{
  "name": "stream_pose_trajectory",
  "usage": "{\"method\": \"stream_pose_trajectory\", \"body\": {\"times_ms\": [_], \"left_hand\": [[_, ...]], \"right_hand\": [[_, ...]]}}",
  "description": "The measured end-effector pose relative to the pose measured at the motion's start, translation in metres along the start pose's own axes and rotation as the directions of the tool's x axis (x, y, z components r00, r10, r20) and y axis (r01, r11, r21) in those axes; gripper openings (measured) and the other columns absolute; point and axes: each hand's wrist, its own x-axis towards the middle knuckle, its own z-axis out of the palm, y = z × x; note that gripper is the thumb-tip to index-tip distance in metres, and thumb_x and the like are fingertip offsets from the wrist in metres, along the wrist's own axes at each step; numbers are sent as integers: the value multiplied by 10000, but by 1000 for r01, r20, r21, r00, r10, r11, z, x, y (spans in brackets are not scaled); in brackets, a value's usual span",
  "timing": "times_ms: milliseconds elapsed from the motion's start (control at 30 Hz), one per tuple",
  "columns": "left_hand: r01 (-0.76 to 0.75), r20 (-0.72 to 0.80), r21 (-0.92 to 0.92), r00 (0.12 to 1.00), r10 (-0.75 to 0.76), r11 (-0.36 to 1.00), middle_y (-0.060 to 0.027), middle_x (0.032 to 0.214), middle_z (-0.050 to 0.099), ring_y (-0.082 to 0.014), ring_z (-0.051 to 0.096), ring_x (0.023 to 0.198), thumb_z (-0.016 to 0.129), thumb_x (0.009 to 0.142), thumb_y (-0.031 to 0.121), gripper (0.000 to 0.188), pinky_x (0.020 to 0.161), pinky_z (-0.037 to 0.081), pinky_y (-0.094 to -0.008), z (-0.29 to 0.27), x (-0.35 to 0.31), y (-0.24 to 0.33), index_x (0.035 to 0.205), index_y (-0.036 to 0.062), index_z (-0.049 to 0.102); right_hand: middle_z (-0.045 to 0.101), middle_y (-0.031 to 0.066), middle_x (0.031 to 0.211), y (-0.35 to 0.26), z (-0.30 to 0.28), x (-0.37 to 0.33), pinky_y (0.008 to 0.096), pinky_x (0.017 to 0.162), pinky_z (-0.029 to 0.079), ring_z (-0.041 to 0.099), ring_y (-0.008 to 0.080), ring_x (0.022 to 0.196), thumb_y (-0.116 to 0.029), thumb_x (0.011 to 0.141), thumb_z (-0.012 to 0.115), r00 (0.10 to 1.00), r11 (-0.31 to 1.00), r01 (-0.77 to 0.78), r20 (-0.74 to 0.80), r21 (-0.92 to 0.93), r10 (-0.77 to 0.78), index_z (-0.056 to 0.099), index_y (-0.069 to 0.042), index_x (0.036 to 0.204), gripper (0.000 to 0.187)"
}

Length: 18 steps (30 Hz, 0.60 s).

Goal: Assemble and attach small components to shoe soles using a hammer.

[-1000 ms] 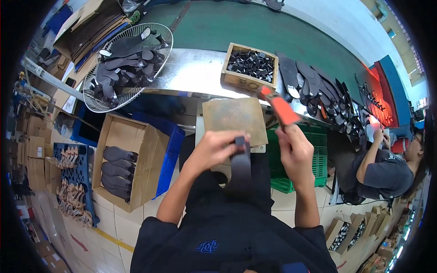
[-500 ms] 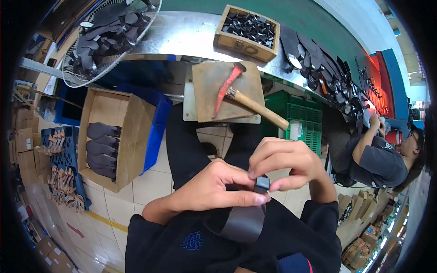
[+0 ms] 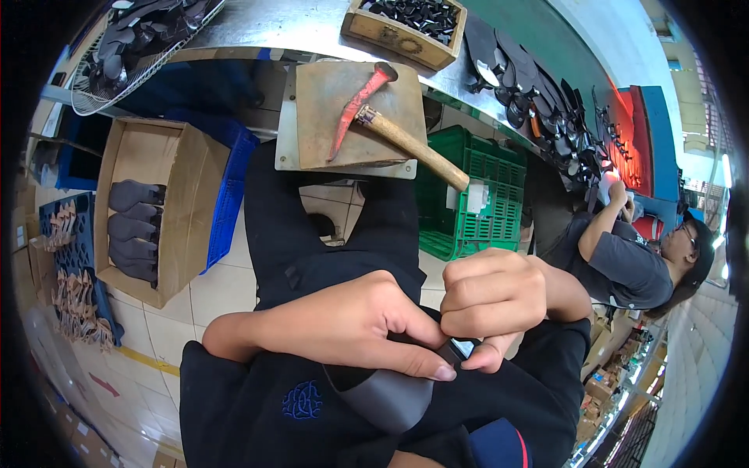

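Close to my chest, my left hand [image 3: 359,324] is closed round the narrow end of a dark heeled shoe sole [image 3: 394,402], whose broad, smooth part hangs below my fingers. My right hand [image 3: 497,300] is curled at that same end. Its thumb and forefinger pinch a small black block, seemingly a heel tip [image 3: 460,349], with a shiny flat face. Whether the block is fixed to the heel is hidden by my fingers. Beyond my knees, a hammer with a red head and wooden handle [image 3: 409,147] lies on a brown work pad [image 3: 312,117].
On the metal bench [image 3: 292,31], a wooden box [image 3: 402,47] holds many small black pieces. Dark soles [image 3: 530,74] lie to its right. A carton of soles [image 3: 183,234] stands left, a green crate [image 3: 468,226] right of my legs. A co-worker [image 3: 632,249] sits at far right.
My head view has shifted, so the bench sits higher and more to the left. My right-hand fingers have curled tighter over the small black block, and the sole has tilted.
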Motion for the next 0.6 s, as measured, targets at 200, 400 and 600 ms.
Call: {"method": "stream_pose_trajectory", "body": {"times_ms": [200, 400, 600], "left_hand": [[108, -132, 24, 986, -104, 994, -38, 683, 658, -41, 544, 638, 726, 909, 221, 209, 575, 423, -249, -13, 5, -5, 935, 15, 747], [30, -101, -787, 979, -177, 616, -258, 1308, 582, -394, 618, 1166, 515, 987, 507, 731, 978, 513, -456, -20, 2, -36, 1458, -26, 344], [323, -397, -393, 785, -476, 861, -79, 1026, 675, -152, 666, 902, 492, 1032, 403, 426, 770, 557, -296, -23, 29, -24, 1196, 21, 580]], "right_hand": [[576, 116, 814, 0, -18, -5, 360, 588, 475, 554, 288, 702, -128, 832, 673, 979, 970, -204, 0, -132, 205, 621, 11, 910, 167], [644, 115, 914, 14, -21, -48, 344, 704, 521, 650, 269, 858, -148, 862, 694, 837, 830, -477, -437, -289, 329, 613, -14, 1018, 221], [689, 141, 1078, 30, 7, -47, 319, 813, 538, 674, 191, 935, -223, 931, 682, 536, 713, -653, -509, 255, 674, 527, -24, 1330, 473]]}}
